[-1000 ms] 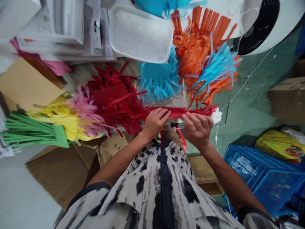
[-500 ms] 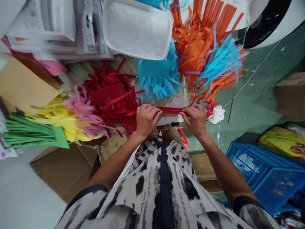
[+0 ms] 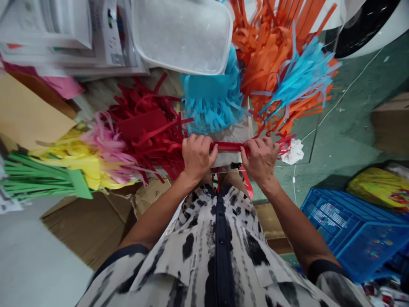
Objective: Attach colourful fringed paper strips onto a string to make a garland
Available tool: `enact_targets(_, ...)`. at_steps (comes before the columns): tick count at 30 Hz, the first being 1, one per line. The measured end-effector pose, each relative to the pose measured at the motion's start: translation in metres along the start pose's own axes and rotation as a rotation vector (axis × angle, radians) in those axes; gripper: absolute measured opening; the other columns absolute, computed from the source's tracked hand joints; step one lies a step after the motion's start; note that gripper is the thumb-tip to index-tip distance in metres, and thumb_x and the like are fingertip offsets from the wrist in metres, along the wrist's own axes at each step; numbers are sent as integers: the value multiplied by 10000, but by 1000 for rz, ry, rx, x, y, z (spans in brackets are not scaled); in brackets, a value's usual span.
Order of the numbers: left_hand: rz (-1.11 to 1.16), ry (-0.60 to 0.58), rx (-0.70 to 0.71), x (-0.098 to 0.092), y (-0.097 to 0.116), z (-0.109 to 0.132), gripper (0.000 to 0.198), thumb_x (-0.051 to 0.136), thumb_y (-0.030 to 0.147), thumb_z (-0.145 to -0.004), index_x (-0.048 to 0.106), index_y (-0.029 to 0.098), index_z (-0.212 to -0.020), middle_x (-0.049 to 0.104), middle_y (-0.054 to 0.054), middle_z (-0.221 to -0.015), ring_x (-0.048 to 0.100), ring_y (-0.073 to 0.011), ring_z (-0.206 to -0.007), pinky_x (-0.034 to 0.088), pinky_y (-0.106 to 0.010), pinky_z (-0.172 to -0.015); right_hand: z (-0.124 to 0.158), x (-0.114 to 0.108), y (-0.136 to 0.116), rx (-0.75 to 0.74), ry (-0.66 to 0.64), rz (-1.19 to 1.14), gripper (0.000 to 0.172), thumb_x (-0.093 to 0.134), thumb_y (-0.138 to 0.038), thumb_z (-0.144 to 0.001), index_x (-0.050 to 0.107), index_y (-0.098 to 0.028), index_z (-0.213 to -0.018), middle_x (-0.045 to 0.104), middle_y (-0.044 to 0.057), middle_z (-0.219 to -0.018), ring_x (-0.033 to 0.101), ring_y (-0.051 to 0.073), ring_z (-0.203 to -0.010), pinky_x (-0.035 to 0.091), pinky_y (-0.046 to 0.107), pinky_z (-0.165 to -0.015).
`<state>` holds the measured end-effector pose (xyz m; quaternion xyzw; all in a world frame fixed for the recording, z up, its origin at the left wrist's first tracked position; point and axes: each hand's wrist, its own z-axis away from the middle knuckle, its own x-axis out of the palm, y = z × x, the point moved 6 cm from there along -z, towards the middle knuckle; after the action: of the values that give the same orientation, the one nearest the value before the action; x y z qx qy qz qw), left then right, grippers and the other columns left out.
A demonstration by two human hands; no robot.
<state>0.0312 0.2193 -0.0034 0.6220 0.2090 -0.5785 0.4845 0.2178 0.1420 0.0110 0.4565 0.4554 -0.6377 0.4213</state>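
Between my two hands runs a narrow bundle of red paper strips [image 3: 227, 146], level and stretched straight. My left hand [image 3: 198, 154] is closed around its left end, beside a heap of red fringed paper [image 3: 143, 128]. The other end sits in the closed fingers of my right hand [image 3: 260, 160], with red strip ends poking out past it. A white crumpled tuft [image 3: 292, 152] lies just right of that hand. Blue fringed paper [image 3: 211, 100] lies beyond the bundle.
A white plastic tray [image 3: 182, 38] stands at the back. Orange fringes [image 3: 262, 64] spread at the back right; green strips [image 3: 38, 177], yellow fringes [image 3: 79, 164] and pink ones [image 3: 108, 143] lie left. On the floor are a blue crate [image 3: 354, 230] and a cardboard box [image 3: 92, 217].
Both hands keep hold of the red strips; their fingers have shifted, and the stretch between them looks tighter and more compact. The view has moved slightly.
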Motion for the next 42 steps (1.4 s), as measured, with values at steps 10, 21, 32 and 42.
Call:
enact_targets(10, 119, -138, 373, 16, 22, 15, 350, 402, 238, -1116, 698, 270, -1298, 768, -51, -1296, 651, -238, -1273, 394, -519, -1150, 38, 32, -11, -268, 93, 86, 416, 438, -202, -1102, 607, -344, -1455, 755, 8, -1355, 631, 207, -1251, 316, 412, -1034)
enact_targets(21, 97, -19, 410, 10, 25, 19, 372, 489, 199, -1072, 689, 286, -1373, 767, -89, -1273, 679, -259, -1214, 355, -613, -1230, 50, 11, -2, -153, 114, 11, 382, 564, -205, -1003, 722, -338, -1323, 767, 66, -1320, 640, 288, -1247, 324, 481, -1029)
enact_targets(32, 86, 6, 416, 4, 28, -3, 290, 456, 247, -1092, 744, 253, -1120, 781, -52, -1114, 686, -216, -1012, 337, -552, -1230, 11, 27, -7, -215, 37, -52, 239, 543, -252, -1052, 735, -260, -1195, 778, 87, -1197, 600, 263, -1218, 293, 430, -1004)
enact_targets(42, 90, 26, 128, 4, 5, -1, 271, 515, 390, -1070, 720, 225, -1006, 736, -103, -1006, 627, -293, -1046, 377, -566, -1141, -13, 19, 3, -137, -17, 69, 334, 443, -404, -1103, 684, -205, -987, 702, 105, -993, 548, 309, -1085, 279, 456, -968)
